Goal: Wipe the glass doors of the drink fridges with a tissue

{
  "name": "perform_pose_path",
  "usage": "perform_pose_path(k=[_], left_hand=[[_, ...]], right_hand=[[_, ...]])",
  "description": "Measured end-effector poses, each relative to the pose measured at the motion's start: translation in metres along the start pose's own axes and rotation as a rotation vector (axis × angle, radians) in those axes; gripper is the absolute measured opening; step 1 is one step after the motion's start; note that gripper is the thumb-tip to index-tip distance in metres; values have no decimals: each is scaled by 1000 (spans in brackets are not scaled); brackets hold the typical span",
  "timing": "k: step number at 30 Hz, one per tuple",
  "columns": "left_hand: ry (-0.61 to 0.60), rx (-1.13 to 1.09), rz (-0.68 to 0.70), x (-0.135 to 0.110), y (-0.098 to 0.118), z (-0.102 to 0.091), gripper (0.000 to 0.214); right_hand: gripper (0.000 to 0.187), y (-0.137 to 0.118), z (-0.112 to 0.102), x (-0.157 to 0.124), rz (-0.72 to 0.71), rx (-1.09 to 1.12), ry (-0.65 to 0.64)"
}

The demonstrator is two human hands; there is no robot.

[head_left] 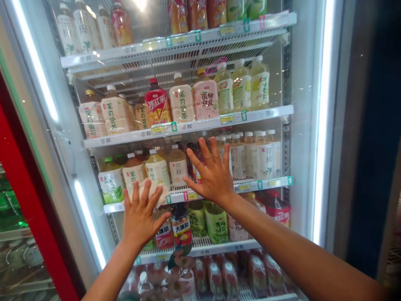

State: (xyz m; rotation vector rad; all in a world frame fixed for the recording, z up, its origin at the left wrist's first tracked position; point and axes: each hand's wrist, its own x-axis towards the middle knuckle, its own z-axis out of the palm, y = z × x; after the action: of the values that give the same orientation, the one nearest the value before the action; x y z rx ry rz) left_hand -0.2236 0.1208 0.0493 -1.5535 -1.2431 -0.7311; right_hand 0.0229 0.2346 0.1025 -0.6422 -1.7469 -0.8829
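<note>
My left hand (140, 219) is raised in front of a glass-fronted drinks cooler, its fingers spread and pressing on a pale cloth (162, 198). The cloth shows mostly beside and behind the fingertips, apparently against the clear door. Higher and further right, my right hand (213, 177) lies flat with fingers spread wide, nothing visible in it. Behind the hands, bottles stand on the shelves: a milk-tea-coloured bottle with a white label (178, 167) between them, and a green-labelled tea bottle (111, 184) at left. The palms' undersides are hidden.
Rows of bottles fill several white wire shelves (191, 125) with price tags. Lit strips (324, 121) run down both sides. A red frame (31, 188) borders another cooler at left. Faint reflections show on the glass, including a flower-like shape near the bottom.
</note>
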Motion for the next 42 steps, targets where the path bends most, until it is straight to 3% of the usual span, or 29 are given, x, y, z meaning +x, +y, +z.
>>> perform_pose_path(k=[3,5,7,10,12,13,15,17,19,21,25,27,32,34,37,39,40,42], left_hand=[[108,-9,-81,66,-33,-11,82],[129,-14,-107,93,-43,-15,86],[111,-11,-70,85,-36,-14,90],[24,16,34,36,-11,-8,92],[-29,35,95,20,-4,-7,91],[-36,39,112,25,-5,-8,89],[-3,36,103,57,-15,-11,86],[72,30,14,98,-23,-13,84],[120,21,-49,115,-18,-11,87],[116,8,-51,97,1,-5,92],[28,14,-11,28,35,5,87],[16,18,7,34,29,3,83],[125,4,-59,115,-1,-7,82],[127,5,-57,106,8,-3,87],[60,22,-10,46,30,5,88],[-1,37,34,22,31,5,86],[-12,37,48,22,25,3,85],[10,24,43,49,2,-3,82]], right_hand=[[107,0,1,0,-2,16,29],[106,0,2,-1,-5,26,39],[105,1,3,-1,-7,33,46],[103,0,3,-1,-18,38,69],[103,0,3,0,-23,42,79],[103,0,3,0,-23,44,80],[104,0,3,0,-20,48,75],[105,1,3,-1,-18,51,71],[106,1,3,-1,-16,53,70],[106,1,3,-1,-12,52,71],[105,0,4,0,-8,54,74],[104,0,4,0,-12,61,84],[104,0,5,0,-13,63,89],[103,1,5,0,-10,62,87],[101,1,5,0,-15,60,87],[101,1,4,0,-19,60,84],[101,1,4,0,-18,61,82],[102,1,3,0,-14,61,78]])
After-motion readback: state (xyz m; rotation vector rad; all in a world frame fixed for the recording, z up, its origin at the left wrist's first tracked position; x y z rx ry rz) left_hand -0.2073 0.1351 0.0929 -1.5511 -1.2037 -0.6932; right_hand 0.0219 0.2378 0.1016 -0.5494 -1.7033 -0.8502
